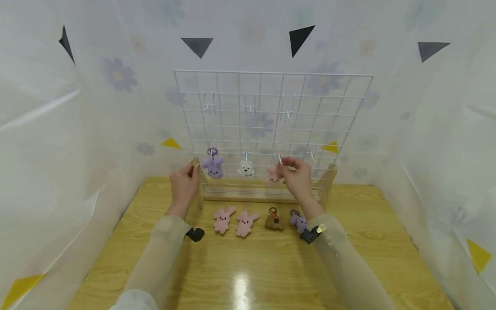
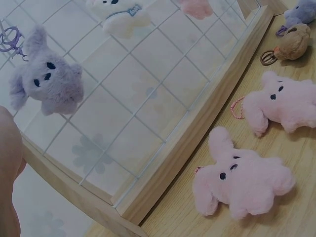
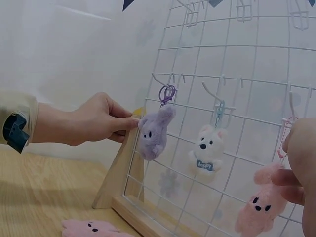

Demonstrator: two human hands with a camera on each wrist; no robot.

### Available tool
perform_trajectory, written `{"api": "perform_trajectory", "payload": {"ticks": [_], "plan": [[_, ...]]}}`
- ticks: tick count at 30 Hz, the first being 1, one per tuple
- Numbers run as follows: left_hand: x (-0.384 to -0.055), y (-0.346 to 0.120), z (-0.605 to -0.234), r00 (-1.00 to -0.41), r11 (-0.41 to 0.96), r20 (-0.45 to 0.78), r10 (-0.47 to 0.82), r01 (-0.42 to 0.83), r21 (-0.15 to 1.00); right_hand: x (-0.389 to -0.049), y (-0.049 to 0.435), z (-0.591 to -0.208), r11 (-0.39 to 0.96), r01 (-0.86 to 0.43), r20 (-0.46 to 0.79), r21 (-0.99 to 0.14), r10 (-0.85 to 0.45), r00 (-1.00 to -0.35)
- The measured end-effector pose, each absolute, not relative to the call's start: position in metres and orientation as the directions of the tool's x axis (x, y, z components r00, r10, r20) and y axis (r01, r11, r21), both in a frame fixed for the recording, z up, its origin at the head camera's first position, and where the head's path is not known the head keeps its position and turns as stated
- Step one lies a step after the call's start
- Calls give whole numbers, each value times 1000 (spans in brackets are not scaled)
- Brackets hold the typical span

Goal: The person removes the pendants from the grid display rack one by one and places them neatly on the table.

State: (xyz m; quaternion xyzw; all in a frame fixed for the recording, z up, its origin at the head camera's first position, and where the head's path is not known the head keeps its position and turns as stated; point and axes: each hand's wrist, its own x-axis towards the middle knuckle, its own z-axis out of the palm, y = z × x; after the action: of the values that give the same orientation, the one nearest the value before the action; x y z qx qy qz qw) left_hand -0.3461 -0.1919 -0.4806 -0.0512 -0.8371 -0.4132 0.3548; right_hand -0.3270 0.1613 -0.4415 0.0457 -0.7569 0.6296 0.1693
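Note:
My left hand (image 1: pixel 184 183) pinches the top of the wooden upright (image 1: pixel 196 165) at the left end of a white wire grid rack (image 1: pixel 263 128). With its fingers at the loop and head, my right hand (image 1: pixel 297 174) holds a pink plush keychain (image 3: pixel 261 205) against the lower hook row. Its pink bead-like loop (image 3: pixel 285 136) is at a white hook (image 3: pixel 292 104); the hand partly hides both. To the left, a purple plush keychain (image 3: pixel 154 133) hangs by a purple ring, and a white bear keychain (image 3: pixel 206 150) hangs from the middle hook.
Before the rack, on the wooden table (image 1: pixel 217 271), lie two pink plush keychains (image 1: pixel 222 220), a brown one (image 1: pixel 274 222) and a purple one (image 1: pixel 298 221), partly behind the right wrist. Bare hooks include three up high and one at lower right (image 1: pixel 311 155). Pale sheeting (image 1: pixel 434 150) surrounds the table.

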Motion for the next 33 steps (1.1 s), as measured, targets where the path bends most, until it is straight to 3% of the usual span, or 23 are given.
{"api": "perform_trajectory", "payload": {"ticks": [12,33], "plan": [[-346,-192,-478,-747,652,629,-214,370,661,-335,152,-438,182,-310,342,-933,184,-922],[-344,-192,-478,-760,646,616,-208,366,670,-333,153,-431,195,-227,258,-954,149,-955]]}}
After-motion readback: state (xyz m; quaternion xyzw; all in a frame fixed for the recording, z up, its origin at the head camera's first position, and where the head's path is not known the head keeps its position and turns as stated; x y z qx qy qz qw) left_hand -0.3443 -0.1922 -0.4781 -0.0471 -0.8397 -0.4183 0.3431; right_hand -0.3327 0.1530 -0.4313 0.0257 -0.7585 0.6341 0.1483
